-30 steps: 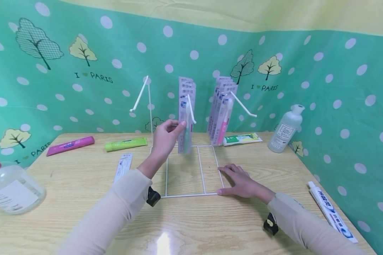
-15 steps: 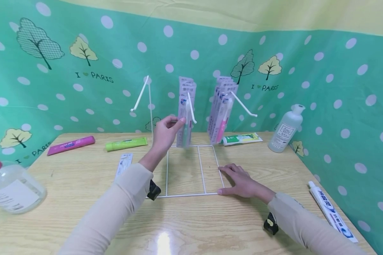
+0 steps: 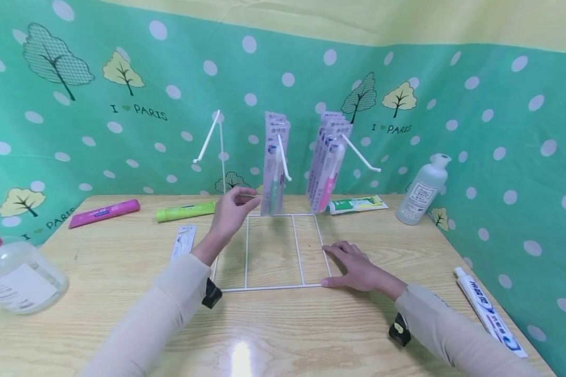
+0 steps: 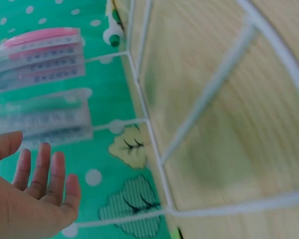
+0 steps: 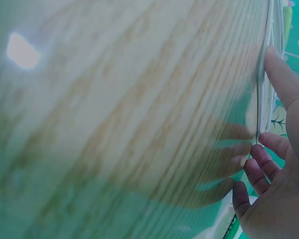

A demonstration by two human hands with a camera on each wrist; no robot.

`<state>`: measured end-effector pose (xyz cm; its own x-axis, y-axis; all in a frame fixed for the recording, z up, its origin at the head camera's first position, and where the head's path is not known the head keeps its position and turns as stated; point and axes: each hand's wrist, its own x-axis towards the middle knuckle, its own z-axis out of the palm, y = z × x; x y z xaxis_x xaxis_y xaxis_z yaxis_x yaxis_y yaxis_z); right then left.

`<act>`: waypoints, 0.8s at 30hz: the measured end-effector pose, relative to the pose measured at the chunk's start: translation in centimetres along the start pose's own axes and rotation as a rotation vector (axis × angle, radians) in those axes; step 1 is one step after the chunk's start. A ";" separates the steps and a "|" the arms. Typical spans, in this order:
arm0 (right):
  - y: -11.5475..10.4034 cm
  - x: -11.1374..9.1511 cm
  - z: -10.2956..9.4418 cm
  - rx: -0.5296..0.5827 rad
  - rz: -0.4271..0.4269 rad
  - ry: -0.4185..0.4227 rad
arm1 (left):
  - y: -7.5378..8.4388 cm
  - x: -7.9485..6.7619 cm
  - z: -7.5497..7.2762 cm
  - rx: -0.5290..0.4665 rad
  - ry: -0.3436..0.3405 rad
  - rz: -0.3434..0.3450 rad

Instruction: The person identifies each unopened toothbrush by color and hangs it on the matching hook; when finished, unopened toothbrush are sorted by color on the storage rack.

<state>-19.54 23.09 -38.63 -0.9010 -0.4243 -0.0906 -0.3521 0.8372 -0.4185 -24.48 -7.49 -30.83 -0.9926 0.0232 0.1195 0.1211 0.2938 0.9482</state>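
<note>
A white wire display rack [image 3: 273, 288] stands on the wooden table, with three hooks at its top. Green-handled toothbrushes in packs [image 3: 275, 173] hang on the middle hook, and pink-handled toothbrush packs [image 3: 328, 167] on the right one. The left hook [image 3: 207, 137] is bare. My left hand [image 3: 233, 209] is just left of the green packs; in the left wrist view its fingers [image 4: 56, 179] are loosely bent, apart from the packs, with nothing between them. My right hand [image 3: 356, 268] rests at the rack base's right side, thumb at the front corner, fingertips on the side wire.
Another toothbrush pack [image 3: 183, 242] lies left of the rack. Magenta [image 3: 105, 213], lime [image 3: 185, 211] and green-and-white toothpaste tubes [image 3: 357, 204] lie along the back. A pump-less bottle [image 3: 422, 189] is back right, a white tube [image 3: 490, 313] right, a red-capped bottle [image 3: 21, 277] left.
My left hand has let go of the front green toothbrush pack and drawn back left and down. The pack now hangs in line with the others. My right hand has stayed put.
</note>
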 end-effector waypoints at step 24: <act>-0.2 -0.1 0.1 0.005 0.001 0.004 | -7.0 -7.5 -11.5 0.559 -0.108 -0.209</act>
<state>-19.38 22.88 -38.59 -0.9023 -0.4223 -0.0871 -0.3502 0.8356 -0.4233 -17.72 -20.72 -34.93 -0.9938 -0.0005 -0.1108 -0.0725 0.7592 0.6468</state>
